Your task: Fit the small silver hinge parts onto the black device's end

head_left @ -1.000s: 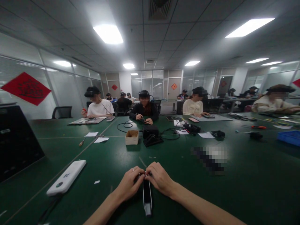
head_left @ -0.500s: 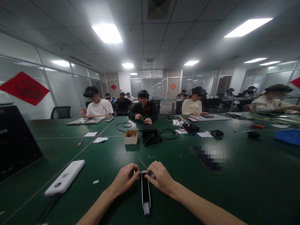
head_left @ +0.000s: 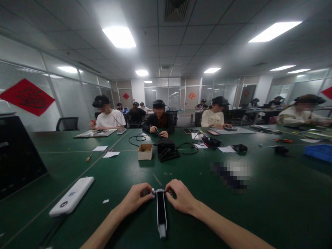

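Note:
A narrow black device with a pale rim (head_left: 161, 212) lies lengthwise on the green table (head_left: 259, 207), straight in front of me. My left hand (head_left: 136, 199) is curled at the left of its far end, fingertips pinching that end. My right hand (head_left: 180, 199) mirrors it on the right side, fingers bent and pressed against the same end. Both hands touch the device's far end; what lies under the fingertips is hidden.
A white power bank (head_left: 72, 195) lies at the left, a dark monitor (head_left: 18, 155) beyond it. A small cardboard box (head_left: 145, 151), a black unit with cables (head_left: 166, 148) and paper slips sit mid-table. Several people work along the far side. A blue tray (head_left: 319, 151) stands at right.
My hands were joined over the device's far end; they have drawn slightly apart, so the pale tip now shows between them. The device stays in place.

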{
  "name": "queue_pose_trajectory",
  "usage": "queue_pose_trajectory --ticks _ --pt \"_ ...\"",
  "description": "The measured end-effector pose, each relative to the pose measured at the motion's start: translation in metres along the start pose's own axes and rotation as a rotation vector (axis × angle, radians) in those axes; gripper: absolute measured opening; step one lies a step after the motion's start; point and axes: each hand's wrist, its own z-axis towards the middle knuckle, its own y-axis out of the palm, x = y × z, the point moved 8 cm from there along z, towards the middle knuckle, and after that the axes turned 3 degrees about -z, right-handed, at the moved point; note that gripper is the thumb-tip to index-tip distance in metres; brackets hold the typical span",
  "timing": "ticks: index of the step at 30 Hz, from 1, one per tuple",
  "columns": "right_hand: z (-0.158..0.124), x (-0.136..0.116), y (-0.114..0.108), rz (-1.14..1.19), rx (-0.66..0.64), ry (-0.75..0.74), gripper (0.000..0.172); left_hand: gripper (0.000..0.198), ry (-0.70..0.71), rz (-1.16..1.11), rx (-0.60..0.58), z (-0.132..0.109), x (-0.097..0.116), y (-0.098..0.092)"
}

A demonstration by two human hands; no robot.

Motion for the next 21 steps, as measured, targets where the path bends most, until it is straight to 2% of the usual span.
queue_pose_trajectory --ticks 10,21 --pt "0.0016 0.0065 -0.0023 -0.001 -0.01 0.086 0.011 0.017 -0.026 -0.002 0.089 0.0009 0.0053 0.0002" --pt "0.0033 0.0093 0.0003 0.044 -0.052 0.112 0.011 0.017 -0.069 -0.01 0.084 0.0022 -0.0005 0.0023"
